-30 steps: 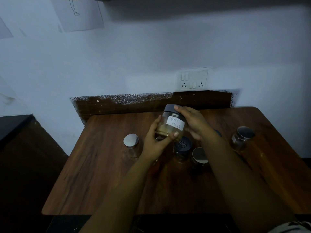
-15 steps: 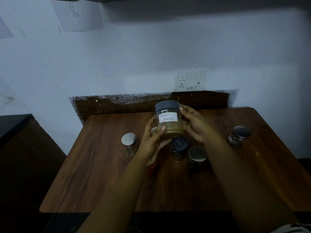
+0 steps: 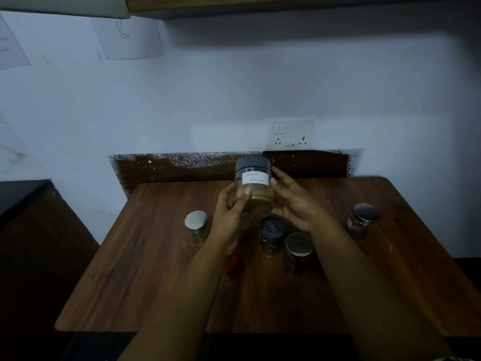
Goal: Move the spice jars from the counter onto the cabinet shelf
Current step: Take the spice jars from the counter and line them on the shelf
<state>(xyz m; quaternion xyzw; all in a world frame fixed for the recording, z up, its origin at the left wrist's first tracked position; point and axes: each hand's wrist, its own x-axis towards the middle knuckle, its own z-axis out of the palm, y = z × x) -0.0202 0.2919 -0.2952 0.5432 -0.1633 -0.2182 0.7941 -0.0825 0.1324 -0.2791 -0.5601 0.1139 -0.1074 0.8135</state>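
Labelled jar (image 3: 253,187) held above counter (image 3: 145,269); four jars (image 3: 270,234) on counter below.

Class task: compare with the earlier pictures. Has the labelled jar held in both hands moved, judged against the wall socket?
Yes. The labelled jar has risen toward the wall socket, tilted earlier, now upright.

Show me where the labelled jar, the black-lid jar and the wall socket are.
labelled jar (image 3: 255,178): head view, on its white label.
black-lid jar (image 3: 271,227): head view, on its lid top.
wall socket (image 3: 292,132): head view, on the plate's middle.
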